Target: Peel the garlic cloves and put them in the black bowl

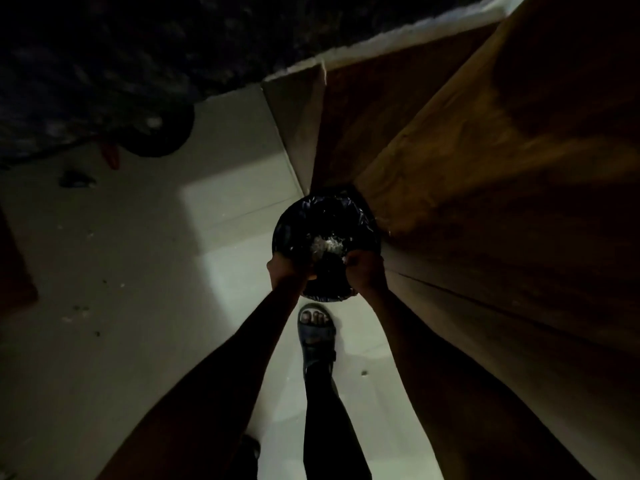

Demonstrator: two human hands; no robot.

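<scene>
The view is dim. Both of my hands hang over a round bin lined with a black bag (294, 223) that stands on the floor by a wooden cabinet. A heap of white garlic peel (327, 245) lies inside the bin. My left hand (289, 270) is at the bin's near left rim with its fingers curled; whether it holds anything is hidden in the dark. My right hand (367, 268) is at the near right rim, fingers curled, pinching a small white scrap of peel (344, 260). A dark round shape, perhaps the black bowl (162, 136), sits at the counter edge at upper left.
The wooden cabinet (485, 168) fills the right side. A dark stone counter (104, 64) runs across the top left, with a red object (110, 155) at its edge. My sandalled foot (317, 327) stands on the pale floor just before the bin. Small scraps dot the floor at left.
</scene>
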